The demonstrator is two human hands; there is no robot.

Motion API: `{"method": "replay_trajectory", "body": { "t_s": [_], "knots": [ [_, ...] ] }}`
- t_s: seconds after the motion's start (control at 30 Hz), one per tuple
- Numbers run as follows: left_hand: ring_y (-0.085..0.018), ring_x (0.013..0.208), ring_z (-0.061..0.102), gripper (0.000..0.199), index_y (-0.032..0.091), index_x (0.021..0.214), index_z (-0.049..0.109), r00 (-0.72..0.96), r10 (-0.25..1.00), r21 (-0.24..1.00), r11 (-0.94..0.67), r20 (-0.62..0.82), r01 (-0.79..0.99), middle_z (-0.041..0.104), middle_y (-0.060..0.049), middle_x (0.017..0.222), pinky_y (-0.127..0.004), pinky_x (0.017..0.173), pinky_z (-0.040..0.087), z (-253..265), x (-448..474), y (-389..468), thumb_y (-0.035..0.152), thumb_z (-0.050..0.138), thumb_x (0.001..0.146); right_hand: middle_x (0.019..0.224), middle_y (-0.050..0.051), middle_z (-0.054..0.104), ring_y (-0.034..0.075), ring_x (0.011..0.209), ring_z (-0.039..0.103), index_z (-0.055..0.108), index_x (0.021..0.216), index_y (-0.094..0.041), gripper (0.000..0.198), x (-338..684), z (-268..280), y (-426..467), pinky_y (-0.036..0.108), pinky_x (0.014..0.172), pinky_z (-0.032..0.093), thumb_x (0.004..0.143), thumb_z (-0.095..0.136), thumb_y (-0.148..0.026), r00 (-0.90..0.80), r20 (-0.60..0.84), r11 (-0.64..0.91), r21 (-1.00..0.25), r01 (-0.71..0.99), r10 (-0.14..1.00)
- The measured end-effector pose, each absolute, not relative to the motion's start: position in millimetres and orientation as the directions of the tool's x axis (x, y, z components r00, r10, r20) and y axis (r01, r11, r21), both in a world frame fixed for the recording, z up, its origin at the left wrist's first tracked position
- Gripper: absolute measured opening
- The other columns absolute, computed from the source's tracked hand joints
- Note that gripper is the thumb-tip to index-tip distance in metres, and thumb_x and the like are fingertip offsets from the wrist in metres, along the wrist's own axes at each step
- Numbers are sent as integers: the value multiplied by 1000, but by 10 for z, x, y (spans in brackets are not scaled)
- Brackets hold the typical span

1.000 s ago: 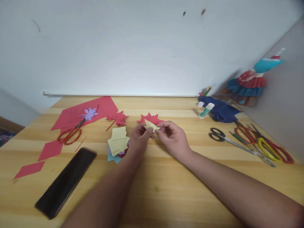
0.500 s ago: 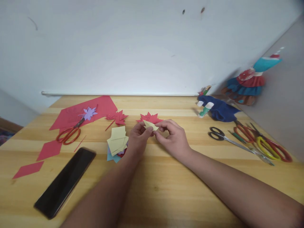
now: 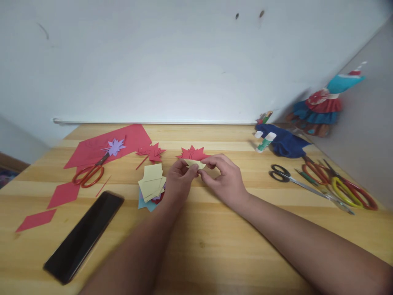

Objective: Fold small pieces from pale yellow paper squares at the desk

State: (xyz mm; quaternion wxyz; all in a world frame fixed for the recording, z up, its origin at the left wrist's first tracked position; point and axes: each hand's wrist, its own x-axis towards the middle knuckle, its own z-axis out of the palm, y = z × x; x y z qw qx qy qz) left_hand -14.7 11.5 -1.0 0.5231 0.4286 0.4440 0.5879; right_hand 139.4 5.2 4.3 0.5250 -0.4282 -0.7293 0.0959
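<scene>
A small pale yellow piece of folded paper point(image 3: 196, 164) is pinched between both hands in the middle of the table. My left hand point(image 3: 180, 178) closes on its left part, thumb laid over the front. The fingertips of my right hand point(image 3: 225, 178) grip its right end. Just beyond it lies a red paper flower point(image 3: 192, 153) with pointed petals. Beside my left forearm rests a stack of yellow paper squares point(image 3: 152, 180), with blue, purple and red pieces showing beneath.
To the left are a red sheet point(image 3: 123, 143), a purple paper flower point(image 3: 116, 146), another red flower point(image 3: 155, 153), orange-handled scissors point(image 3: 89, 175) and a phone point(image 3: 84, 235). At right stand a glue stick point(image 3: 265, 142), black-handled scissors point(image 3: 282, 173), yellow-handled scissors point(image 3: 345, 192) and blue cloth point(image 3: 284, 141).
The yellow paper's raised point has come down, so the piece now looks flatter between my fingers. Both hands stay in nearly the same place.
</scene>
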Motion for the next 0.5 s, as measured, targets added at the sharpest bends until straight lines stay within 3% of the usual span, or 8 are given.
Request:
{"method": "replay_trajectory", "body": {
  "t_s": [0.13,0.23,0.37,0.5],
  "knots": [
    [-13,66,64,24,18,80,71,-62,997,966,-62,48,-252,72,0,72,-28,69,55,-15,-140,112,35,86,70,94,3,72,21,82,66,70,111,-29,29,1384,26,42,38,78,58,85,70,-16,-70,651,590,-631,503,756],
    [-12,66,62,24,18,79,70,-33,999,953,-48,41,-299,71,0,73,-27,69,53,-36,-129,119,34,86,71,95,2,73,19,77,66,66,118,-28,36,1341,-14,43,36,76,58,84,73,-20,23,532,489,-793,362,846],
    [-12,64,60,28,19,82,68,-19,1000,934,-26,20,-357,69,1,71,-27,68,51,-51,-125,135,36,86,69,79,1,71,17,68,66,69,96,-24,15,1282,-41,66,32,65,56,85,74,-32,22,303,300,-949,92,953],
    [-12,62,57,25,20,77,64,-21,1000,972,-24,20,-235,64,3,64,-26,66,47,-27,-136,122,34,82,70,70,0,67,15,63,61,68,83,-23,16,1286,-7,89,29,60,52,82,76,-36,50,239,239,-971,2,970]
  ]
}}
